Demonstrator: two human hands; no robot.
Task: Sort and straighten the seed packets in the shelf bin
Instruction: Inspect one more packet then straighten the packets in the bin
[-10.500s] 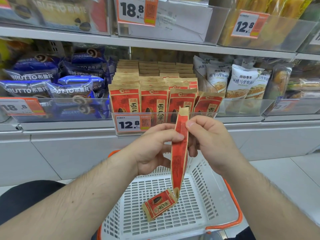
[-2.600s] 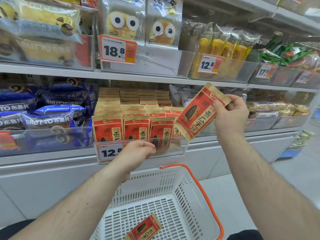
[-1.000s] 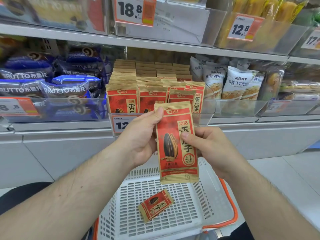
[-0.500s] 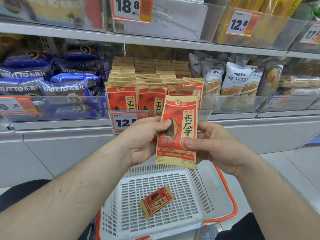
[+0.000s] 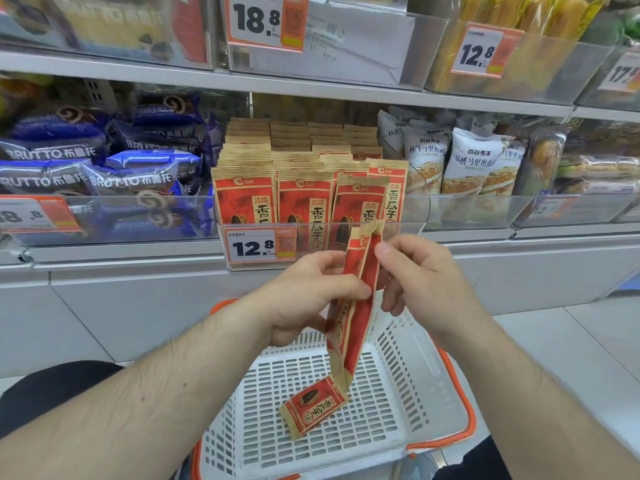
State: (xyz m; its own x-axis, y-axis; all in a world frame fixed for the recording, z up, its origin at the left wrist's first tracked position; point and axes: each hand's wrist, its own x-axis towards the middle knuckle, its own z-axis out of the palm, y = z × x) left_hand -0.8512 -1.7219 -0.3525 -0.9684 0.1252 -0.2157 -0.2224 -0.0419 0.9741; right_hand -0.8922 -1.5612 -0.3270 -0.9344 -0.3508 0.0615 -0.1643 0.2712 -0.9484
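Held seed packet (image 5: pixel 356 299): red-and-kraft paper pouch, flat, turned edge-on so its printed face is mostly hidden; left hand (image 5: pixel 311 292) pinches its middle between thumb and curled fingers, right hand (image 5: pixel 419 282) pinches its upper edge with fingertips together, in front of the clear plastic shelf bin (image 5: pixel 408 209). Bin stock: upright rows of matching packets (image 5: pixel 304 199), lower halves blurred behind the bin wall and a 12.8 price tag (image 5: pixel 261 245). Below: white perforated plastic basket (image 5: pixel 398 403), orange-rimmed, near edge cut off, holding one small packet (image 5: pixel 313 407) lying tilted.
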